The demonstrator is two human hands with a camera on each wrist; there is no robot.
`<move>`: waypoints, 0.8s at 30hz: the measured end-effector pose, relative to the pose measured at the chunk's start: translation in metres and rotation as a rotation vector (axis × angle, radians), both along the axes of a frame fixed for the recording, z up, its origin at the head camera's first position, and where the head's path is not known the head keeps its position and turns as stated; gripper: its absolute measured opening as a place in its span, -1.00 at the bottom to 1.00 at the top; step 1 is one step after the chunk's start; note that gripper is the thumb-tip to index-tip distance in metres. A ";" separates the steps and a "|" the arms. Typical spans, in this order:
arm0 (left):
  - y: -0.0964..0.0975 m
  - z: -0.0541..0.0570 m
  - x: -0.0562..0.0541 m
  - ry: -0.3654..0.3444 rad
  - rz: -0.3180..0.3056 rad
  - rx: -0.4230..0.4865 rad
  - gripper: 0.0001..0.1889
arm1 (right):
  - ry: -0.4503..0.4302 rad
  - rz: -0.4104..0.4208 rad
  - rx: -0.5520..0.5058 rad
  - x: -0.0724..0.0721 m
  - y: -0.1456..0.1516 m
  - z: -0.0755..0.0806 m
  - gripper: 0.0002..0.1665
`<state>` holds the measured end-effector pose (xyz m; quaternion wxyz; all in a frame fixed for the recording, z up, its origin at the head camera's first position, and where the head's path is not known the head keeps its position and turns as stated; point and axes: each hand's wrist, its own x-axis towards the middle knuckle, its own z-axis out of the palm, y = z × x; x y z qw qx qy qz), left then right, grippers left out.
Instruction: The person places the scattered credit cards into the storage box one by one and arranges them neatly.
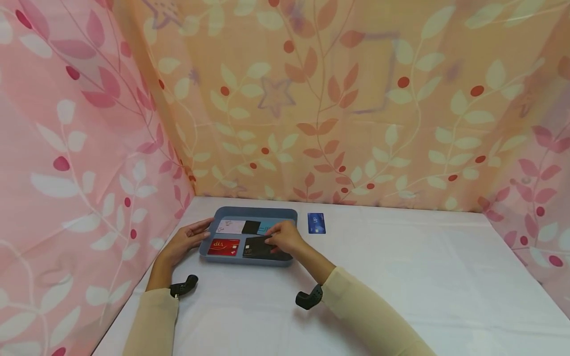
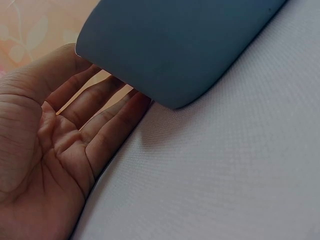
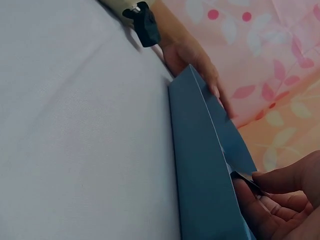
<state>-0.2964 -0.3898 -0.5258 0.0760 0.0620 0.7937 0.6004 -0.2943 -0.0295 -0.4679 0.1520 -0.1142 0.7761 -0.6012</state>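
A blue-grey tray (image 1: pixel 249 261) holds several cards. My left hand (image 1: pixel 184 242) rests against its left side, with fairly straight fingers touching the wall (image 2: pixel 165 55) in the left wrist view. Between the thumb and fingers of my right hand (image 1: pixel 286 238) I pinch a black card (image 1: pixel 256 246) in the tray's front right part; the hand covers its right end. In the right wrist view a dark card edge (image 3: pixel 250 184) shows between thumb and finger, just inside the tray wall. A red VIP card (image 1: pixel 223 246) lies at the front left.
At the tray's back are a whitish patterned card (image 1: pixel 230 227), a small black piece (image 1: pixel 251 227) and a light blue card (image 1: pixel 269 226). Outside, right of the tray, a blue card (image 1: pixel 316 223) lies on the white tablecloth (image 1: pixel 401 277). Patterned curtains (image 1: pixel 338 113) enclose the table's back and sides.
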 end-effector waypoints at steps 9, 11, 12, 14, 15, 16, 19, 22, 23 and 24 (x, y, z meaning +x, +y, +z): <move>-0.001 -0.001 -0.001 0.010 -0.006 -0.006 -0.38 | -0.047 0.002 -0.007 -0.004 -0.008 -0.003 -0.78; -0.001 0.000 -0.002 0.010 -0.008 -0.003 -0.38 | -0.052 0.006 -0.016 -0.004 -0.009 -0.003 -0.78; -0.001 0.000 -0.002 0.010 -0.009 -0.002 -0.38 | -0.054 0.007 -0.019 -0.005 -0.009 -0.003 -0.78; -0.001 0.001 -0.002 0.009 -0.009 0.005 -0.39 | -0.057 0.010 -0.025 -0.005 -0.010 -0.003 -0.79; -0.001 0.001 -0.002 0.009 -0.009 0.006 -0.39 | -0.056 0.012 -0.025 -0.005 -0.011 -0.003 -0.79; 0.000 0.002 -0.002 0.009 -0.008 0.008 -0.39 | -0.054 0.012 -0.026 -0.004 -0.011 -0.003 -0.78; 0.000 0.002 -0.001 0.007 -0.005 0.012 -0.39 | -0.062 0.007 -0.021 -0.004 -0.013 -0.003 -0.75; 0.001 0.003 0.000 0.007 -0.004 0.010 -0.39 | -0.071 0.003 -0.012 -0.003 -0.015 -0.003 -0.74; 0.001 0.003 0.000 0.008 -0.006 0.010 -0.39 | -0.078 0.000 -0.008 -0.003 -0.016 -0.003 -0.74; 0.001 0.002 0.000 0.009 -0.007 0.009 -0.39 | -0.079 -0.001 -0.005 -0.003 -0.016 -0.003 -0.74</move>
